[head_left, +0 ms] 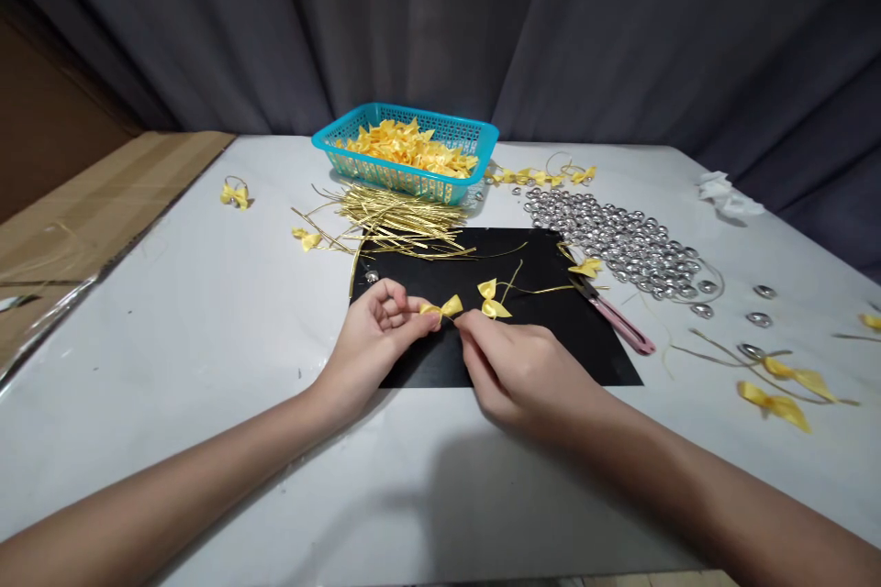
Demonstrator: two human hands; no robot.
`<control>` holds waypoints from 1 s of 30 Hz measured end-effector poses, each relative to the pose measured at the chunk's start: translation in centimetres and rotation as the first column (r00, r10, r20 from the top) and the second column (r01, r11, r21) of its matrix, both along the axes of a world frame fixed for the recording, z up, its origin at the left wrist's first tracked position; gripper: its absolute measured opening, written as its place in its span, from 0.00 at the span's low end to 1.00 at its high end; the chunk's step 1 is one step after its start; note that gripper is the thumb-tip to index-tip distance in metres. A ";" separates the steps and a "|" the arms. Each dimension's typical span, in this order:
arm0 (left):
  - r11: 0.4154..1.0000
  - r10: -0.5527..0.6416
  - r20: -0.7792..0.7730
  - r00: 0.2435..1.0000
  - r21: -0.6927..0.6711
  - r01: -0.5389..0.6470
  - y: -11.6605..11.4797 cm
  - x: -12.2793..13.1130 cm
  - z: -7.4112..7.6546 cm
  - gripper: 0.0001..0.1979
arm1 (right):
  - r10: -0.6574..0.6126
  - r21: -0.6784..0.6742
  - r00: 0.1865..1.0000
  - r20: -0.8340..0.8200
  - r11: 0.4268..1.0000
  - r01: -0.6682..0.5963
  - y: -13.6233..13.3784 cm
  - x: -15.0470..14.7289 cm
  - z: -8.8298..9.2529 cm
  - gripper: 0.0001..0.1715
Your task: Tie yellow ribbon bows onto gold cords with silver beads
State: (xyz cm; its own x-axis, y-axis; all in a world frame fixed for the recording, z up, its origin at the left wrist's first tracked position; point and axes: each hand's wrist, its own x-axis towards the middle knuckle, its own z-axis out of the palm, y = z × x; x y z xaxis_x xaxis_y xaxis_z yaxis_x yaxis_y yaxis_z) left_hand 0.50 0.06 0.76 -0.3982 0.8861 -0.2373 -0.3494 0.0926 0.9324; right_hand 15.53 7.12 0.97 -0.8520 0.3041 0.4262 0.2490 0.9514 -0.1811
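Observation:
Between finger and thumb, my left hand [382, 330] pinches a yellow ribbon bow [450, 305] above the black mat [419, 365]. My right hand [516, 362] is closed close beside it, its fingertips at a thin gold tie that runs from the bow. Just beyond the right fingers, a second yellow bow [492, 301] with a gold tie lies on the mat. A silver bead [372, 277] rests near the mat's left edge, behind my left hand. The underside of the right fingers is hidden.
A blue basket [406, 174] full of yellow bows stands at the back. Gold ties [406, 215] lie before it. To the right are many silver beads [619, 238], a pink-handled cutter [623, 323] and loose bows [777, 404]. Cardboard [89, 193] borders the left side.

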 end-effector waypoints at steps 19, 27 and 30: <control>0.998 0.052 -0.032 0.998 0.017 -0.052 -0.1 0.4 0.0 0.21 | -0.090 -0.005 0.993 -0.077 0.996 0.090 -0.8 -0.6 -1.2 0.11; 0.997 0.070 -0.077 0.995 0.047 -0.066 -0.3 0.7 -0.1 0.20 | -0.111 -0.017 0.988 -0.104 0.994 0.110 -0.9 -0.8 -1.7 0.10; 0.997 0.060 -0.056 0.997 0.046 -0.057 -0.3 0.6 0.1 0.21 | -0.124 -0.066 0.982 -0.139 0.991 0.116 -0.9 -0.8 -1.7 0.09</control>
State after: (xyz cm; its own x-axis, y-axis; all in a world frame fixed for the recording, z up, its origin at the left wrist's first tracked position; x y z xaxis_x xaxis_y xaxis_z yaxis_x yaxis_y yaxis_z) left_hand 1.08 -0.22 0.81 -0.4617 0.8699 -0.1733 -0.2985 0.0316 0.9539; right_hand 14.75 6.17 -0.70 -0.7396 0.4278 0.5196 0.3281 0.9033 -0.2765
